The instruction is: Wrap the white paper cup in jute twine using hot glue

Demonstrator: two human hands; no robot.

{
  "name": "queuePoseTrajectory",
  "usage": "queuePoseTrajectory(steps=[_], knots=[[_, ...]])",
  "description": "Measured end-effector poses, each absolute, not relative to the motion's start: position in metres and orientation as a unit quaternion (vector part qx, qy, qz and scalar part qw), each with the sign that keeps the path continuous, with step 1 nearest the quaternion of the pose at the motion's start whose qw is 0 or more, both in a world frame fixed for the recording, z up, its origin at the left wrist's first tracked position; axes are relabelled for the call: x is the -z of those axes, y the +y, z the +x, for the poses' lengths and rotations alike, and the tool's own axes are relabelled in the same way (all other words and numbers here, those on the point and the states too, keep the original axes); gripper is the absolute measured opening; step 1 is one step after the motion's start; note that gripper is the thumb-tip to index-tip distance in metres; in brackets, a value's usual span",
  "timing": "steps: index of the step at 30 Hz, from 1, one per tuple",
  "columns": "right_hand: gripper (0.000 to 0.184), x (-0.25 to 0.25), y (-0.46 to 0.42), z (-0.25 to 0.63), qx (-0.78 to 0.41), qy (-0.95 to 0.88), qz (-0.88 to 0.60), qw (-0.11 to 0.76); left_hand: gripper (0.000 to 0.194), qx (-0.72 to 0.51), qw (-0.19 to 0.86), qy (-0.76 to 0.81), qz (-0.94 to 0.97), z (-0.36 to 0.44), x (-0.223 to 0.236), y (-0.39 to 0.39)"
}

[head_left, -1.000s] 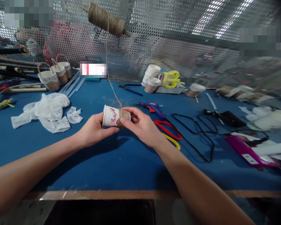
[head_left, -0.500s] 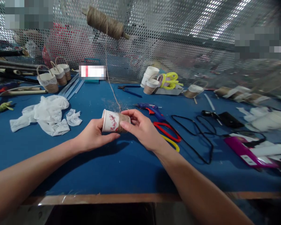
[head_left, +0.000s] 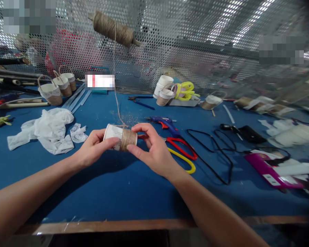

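A white paper cup (head_left: 113,133) lies on its side above the blue table, its bottom half wound with jute twine (head_left: 128,138). My left hand (head_left: 92,148) grips the cup's open end. Fingers of my right hand (head_left: 151,151) close around the wrapped bottom end. One strand of twine (head_left: 114,79) runs up from the cup to a jute spool (head_left: 110,28) hung on the perforated metal screen.
A blue glue gun (head_left: 164,123) and red-and-yellow scissors (head_left: 181,154) lie right of my hands. White plastic (head_left: 47,129) lies left. Small cup baskets (head_left: 51,92) stand far left, stacked cups (head_left: 163,87) behind, a black cable (head_left: 216,151) and magenta item (head_left: 270,168) right.
The cup has been turned in my hands: its red flower print faced me before, now a plainer side shows and the twine band looks wider. Both hands sit slightly lower and left.
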State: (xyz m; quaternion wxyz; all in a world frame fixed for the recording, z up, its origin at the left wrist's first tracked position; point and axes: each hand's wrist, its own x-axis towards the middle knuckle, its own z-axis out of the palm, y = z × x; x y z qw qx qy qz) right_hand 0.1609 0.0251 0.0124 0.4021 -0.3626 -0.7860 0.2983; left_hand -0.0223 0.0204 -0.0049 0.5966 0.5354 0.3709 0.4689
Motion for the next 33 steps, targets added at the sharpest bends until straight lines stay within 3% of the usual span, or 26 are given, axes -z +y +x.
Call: queuePoseTrajectory(steps=[4, 10, 14, 25, 33], knots=[[0.033, -0.014, 0.024, 0.16, -0.394, -0.747, -0.379, 0.379, 0.025, -0.451, 0.539, 0.382, 0.601, -0.022, 0.005, 0.016], [0.027, -0.016, 0.031, 0.162, -0.467, -0.704, -0.403, 0.351, 0.02, -0.424, 0.461, 0.368, 0.687, -0.02, 0.0, 0.011], [0.034, -0.012, 0.034, 0.162, -0.548, -0.67, -0.374, 0.334, 0.021, -0.391, 0.435, 0.307, 0.751, -0.019, -0.001, 0.009], [0.029, -0.01, 0.037, 0.16, -0.734, -0.479, -0.348, 0.334, 0.021, -0.32, 0.509, 0.223, 0.767, -0.01, -0.006, 0.0], [0.019, -0.013, 0.053, 0.165, -0.65, -0.49, -0.389, 0.432, 0.021, -0.246, 0.592, 0.203, 0.74, -0.004, -0.009, -0.01]])
